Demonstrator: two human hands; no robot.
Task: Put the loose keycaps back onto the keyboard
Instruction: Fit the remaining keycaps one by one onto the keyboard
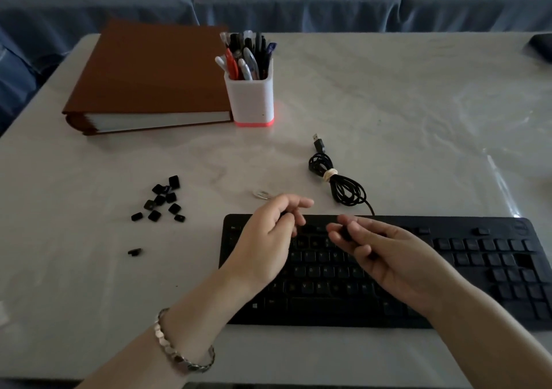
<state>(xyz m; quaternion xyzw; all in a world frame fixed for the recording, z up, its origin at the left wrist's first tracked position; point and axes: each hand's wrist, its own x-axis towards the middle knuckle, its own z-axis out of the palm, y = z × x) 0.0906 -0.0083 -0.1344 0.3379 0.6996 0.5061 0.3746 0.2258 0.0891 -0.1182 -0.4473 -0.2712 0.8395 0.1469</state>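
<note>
A black keyboard (484,257) lies at the table's near right, with gaps in its upper rows. Several loose black keycaps (161,200) sit in a cluster to its left, and one lone keycap (135,251) lies nearer me. My left hand (265,239) hovers over the keyboard's upper left corner with fingers loosely curled. A dark spot shows between its fingers, and I cannot tell whether that is a keycap. My right hand (379,254) is palm up over the keyboard's middle, thumb and fingertips pinching a small dark keycap (347,233).
The keyboard's coiled black cable (340,179) with its USB plug lies just behind it. A white pen holder (250,98) and a brown binder (149,80) stand at the back left. A small clear item (263,193) lies behind my left hand.
</note>
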